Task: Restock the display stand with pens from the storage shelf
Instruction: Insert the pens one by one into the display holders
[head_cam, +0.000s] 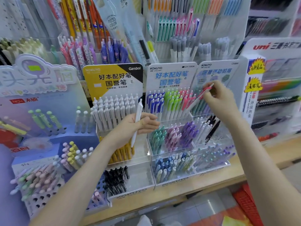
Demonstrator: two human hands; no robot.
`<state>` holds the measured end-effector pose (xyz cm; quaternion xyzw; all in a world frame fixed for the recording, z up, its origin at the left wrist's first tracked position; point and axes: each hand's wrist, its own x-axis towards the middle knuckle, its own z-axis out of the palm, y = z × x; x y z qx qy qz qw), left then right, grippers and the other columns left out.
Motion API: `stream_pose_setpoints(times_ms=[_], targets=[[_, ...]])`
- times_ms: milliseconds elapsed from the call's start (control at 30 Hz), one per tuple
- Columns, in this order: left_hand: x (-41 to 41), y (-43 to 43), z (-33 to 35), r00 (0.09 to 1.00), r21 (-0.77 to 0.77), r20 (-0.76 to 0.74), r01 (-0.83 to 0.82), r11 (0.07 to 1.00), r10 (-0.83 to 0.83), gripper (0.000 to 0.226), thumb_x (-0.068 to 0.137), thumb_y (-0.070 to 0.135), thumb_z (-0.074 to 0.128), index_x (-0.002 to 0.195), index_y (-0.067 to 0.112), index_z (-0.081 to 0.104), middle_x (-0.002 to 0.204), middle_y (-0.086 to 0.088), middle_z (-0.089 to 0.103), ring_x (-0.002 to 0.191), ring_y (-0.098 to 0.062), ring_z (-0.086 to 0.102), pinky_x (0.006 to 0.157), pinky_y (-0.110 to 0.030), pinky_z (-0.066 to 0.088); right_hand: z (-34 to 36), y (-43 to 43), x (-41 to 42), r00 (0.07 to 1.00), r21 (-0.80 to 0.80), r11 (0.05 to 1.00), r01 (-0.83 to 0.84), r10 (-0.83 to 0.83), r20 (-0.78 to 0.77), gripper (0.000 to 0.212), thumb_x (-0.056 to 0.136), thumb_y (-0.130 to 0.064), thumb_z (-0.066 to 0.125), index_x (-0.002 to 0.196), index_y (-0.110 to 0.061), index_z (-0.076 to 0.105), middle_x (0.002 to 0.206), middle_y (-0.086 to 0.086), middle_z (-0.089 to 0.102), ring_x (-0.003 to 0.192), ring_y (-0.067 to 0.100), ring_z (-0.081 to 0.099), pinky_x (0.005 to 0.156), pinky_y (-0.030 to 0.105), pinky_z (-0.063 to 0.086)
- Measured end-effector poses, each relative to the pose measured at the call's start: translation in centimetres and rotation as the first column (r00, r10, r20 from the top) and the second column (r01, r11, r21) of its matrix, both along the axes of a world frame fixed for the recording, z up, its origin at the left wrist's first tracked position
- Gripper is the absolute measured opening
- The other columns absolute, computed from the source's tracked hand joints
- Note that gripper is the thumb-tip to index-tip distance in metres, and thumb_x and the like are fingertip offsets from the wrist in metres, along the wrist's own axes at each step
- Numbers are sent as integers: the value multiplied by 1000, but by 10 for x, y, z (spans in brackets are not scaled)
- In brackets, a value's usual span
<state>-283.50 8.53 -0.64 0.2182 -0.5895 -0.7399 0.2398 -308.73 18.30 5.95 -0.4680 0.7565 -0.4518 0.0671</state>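
My left hand grips a white pen upright in front of the yellow-and-black display stand, whose top tier is packed with white pens. My right hand pinches a pink-clipped pen by its top end, slanted over the pink pens in the top row of the blue-lettered clear stand. That stand's lower tiers hold teal, purple, black and blue pens.
A pastel stand with mushroom-topped pens fills the left. A tall white display rises at the right. Hanging pens and packets line the back wall. The stands sit on a wooden shelf; a red basket lies below.
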Motion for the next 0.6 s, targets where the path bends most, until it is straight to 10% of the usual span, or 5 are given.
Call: stream_pose_setpoints(times_ms=[600], targets=[[-47, 1, -5, 999, -6, 26, -31, 1000, 31, 30, 86, 20, 53, 109, 3, 62, 99, -12, 73, 97, -25, 70, 81, -26, 57, -20, 2, -40, 995, 83, 992, -99, 99, 1, 13, 95, -14, 49, 98, -21, 59, 88, -4, 65, 87, 14, 61, 84, 31, 50]])
